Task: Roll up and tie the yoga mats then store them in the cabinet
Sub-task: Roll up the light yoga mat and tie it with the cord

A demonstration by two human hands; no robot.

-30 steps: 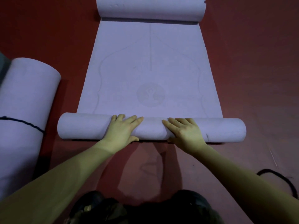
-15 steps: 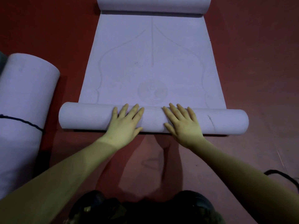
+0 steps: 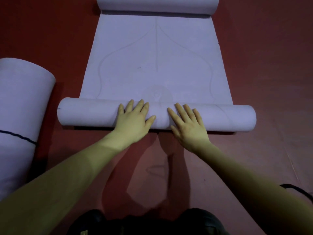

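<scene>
A pale lilac yoga mat (image 3: pixel 155 61) lies flat on the red floor, stretching away from me. Its near end is wound into a roll (image 3: pixel 88 113) lying across the view. My left hand (image 3: pixel 133 121) presses flat on the roll just left of its middle, fingers straight and spread. My right hand (image 3: pixel 188 124) presses flat on it just right of the middle, fingers straight. The mat's far end is also curled into a roll (image 3: pixel 157 5) at the top edge.
A second rolled mat (image 3: pixel 22 116) lies at the left, tied round with a dark cord (image 3: pixel 18 135). Another dark cord (image 3: pixel 298 189) lies on the floor at the right edge. My knees show at the bottom. Red floor surrounds the mat.
Both hands have pushed the near roll away from me over the flat mat, fingers going from curled over it to straight. The roll has grown a little thicker.
</scene>
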